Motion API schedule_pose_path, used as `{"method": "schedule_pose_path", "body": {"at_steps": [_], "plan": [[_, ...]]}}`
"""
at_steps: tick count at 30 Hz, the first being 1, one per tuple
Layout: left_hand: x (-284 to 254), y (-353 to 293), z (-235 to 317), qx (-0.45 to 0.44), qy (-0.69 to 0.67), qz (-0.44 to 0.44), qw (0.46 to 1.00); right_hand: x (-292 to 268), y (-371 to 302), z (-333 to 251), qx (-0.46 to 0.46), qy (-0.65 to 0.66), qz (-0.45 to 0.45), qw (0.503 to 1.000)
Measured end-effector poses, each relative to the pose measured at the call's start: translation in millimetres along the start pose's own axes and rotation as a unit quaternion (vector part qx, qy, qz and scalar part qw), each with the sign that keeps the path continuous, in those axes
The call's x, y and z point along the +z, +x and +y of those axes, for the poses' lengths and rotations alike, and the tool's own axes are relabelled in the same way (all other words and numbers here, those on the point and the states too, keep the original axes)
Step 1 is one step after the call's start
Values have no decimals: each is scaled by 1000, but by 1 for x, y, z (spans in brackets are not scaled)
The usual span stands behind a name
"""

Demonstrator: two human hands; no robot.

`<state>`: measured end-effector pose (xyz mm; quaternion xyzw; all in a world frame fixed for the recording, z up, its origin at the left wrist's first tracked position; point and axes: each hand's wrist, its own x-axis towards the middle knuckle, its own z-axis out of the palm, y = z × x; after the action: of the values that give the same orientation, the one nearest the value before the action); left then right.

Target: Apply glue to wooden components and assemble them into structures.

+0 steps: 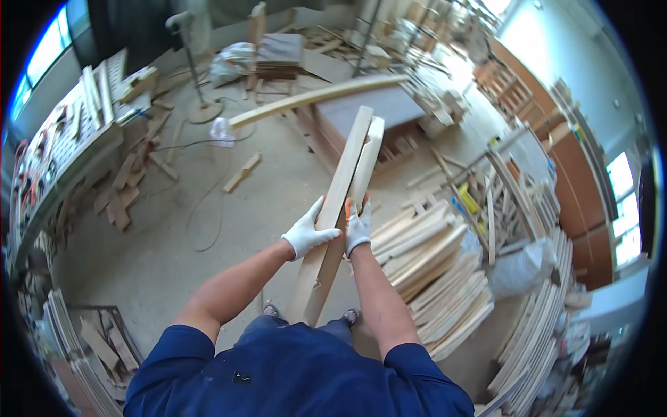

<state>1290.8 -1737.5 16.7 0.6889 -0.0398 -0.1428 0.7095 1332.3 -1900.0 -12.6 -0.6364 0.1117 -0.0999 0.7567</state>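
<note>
Together, the left hand (306,233) and right hand (357,226) clasp two long wooden planks (338,194).

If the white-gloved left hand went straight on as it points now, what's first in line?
The long, pale, squared wooden beam that the left hand touches; beyond it, probably the second pale wooden beam, though depth is unclear.

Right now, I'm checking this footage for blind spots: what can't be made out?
All in the head view:
- Some fingers of the left hand: hidden by the longer timber.
- Undersides of both that piece and the shorter timber: they face away from the camera.
- What the white bag holds: blurred, and its plastic covers it.
- Kinds of small red items at far left: too small and blurred.
</note>
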Motion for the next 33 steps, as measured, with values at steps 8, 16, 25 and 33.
{"method": "schedule_pose_path", "body": {"at_steps": [8, 16, 25, 33], "plan": [[-208, -31, 30, -7, 28, 162, 986, 233, 37, 13, 64, 20, -198, 978], [-391, -43, 16, 15, 38, 337, 941, 459, 32, 82, 135, 68, -381, 912], [-586, -142, 30, 3, 150, 513, 845, 709, -79, 96, 218, 157, -544, 795], [-779, -356, 23, -53, 60, 553, 829, 937, -260, 140, 292, 144, -642, 694]]}}
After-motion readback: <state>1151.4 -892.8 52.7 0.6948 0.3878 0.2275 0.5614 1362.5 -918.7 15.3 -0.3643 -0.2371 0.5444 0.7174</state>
